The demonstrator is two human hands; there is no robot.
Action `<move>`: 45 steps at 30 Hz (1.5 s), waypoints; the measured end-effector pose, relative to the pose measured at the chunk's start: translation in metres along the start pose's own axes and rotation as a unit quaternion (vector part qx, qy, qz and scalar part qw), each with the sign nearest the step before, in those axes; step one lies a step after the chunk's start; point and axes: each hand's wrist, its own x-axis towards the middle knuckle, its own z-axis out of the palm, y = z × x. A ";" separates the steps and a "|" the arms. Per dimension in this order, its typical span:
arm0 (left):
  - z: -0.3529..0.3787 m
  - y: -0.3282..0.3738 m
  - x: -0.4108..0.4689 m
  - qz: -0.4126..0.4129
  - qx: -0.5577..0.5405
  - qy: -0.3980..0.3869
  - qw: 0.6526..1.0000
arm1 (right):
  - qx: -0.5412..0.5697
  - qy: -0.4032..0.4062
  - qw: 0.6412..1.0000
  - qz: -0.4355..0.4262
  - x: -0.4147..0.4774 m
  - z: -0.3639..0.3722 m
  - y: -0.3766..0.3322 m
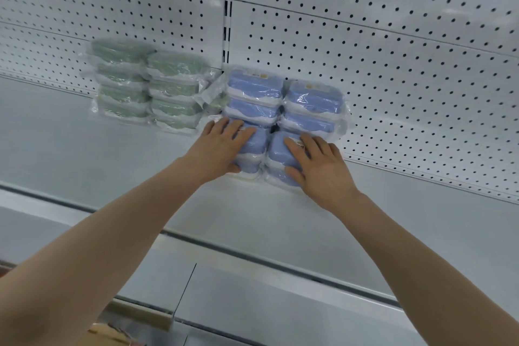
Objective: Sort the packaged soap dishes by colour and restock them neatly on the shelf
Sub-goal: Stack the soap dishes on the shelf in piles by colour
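- Shelf [98, 154]: white metal deck running across the middle of the frame. It carries all the stock I can see.
- Green soap dishes [146, 87]: left of centre, in two stacks side by side, set back against the back panel [393, 50]. Each is sealed in clear wrap. They are grouped by colour and kept apart from the blue.
- Blue soap dishes [254, 93]: centre of the frame, just right of the green, also in two stacks side by side at the rear. The split between the colours falls near the slotted post [229, 8].
- Front left pack [254, 146]: blue, lying on the deck just in front of the rear left stack and starting a second row.
- Front right pack [278, 149]: blue, beside the first and touching it or nearly so.
- Left hand [222, 146]: fingers laid nearly straight over the top of the front left pack, thumb against its near side. I read this as pressing, not a closed grasp.
- Right hand [317, 166]: the same pose on the front right pack, fingers spread flat and thumb at the near edge.
- Purpose, as I judge it: both palms are steadying and squaring the slippery wrapped packs so the front row lines up with the stacks behind.
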 end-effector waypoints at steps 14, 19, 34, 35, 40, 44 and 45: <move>-0.009 0.004 0.002 -0.015 0.016 -0.004 1.000 | -0.026 -0.049 0.998 -0.006 0.006 -0.004 0.003; -0.037 0.005 -0.028 -0.001 -0.051 0.046 0.998 | -0.021 -0.050 0.998 -0.018 0.002 -0.027 -0.006; -0.100 -0.043 -0.307 -0.125 -0.064 0.075 0.987 | 0.066 0.048 0.990 -0.111 -0.061 -0.078 -0.201; -0.098 -0.047 -0.335 -0.146 -0.067 0.068 0.985 | 0.090 0.035 0.988 -0.120 -0.070 -0.075 -0.225; -0.069 -0.050 -0.478 -0.309 -0.095 0.001 0.946 | 0.183 -0.022 0.962 -0.203 -0.117 -0.042 -0.344; -0.028 -0.020 -0.574 -0.442 -0.161 -0.087 0.878 | 0.230 -0.136 0.927 -0.262 -0.140 -0.009 -0.416; -0.017 -0.009 -0.593 -0.466 -0.170 -0.117 0.861 | 0.231 -0.162 0.920 -0.272 -0.140 -0.002 -0.430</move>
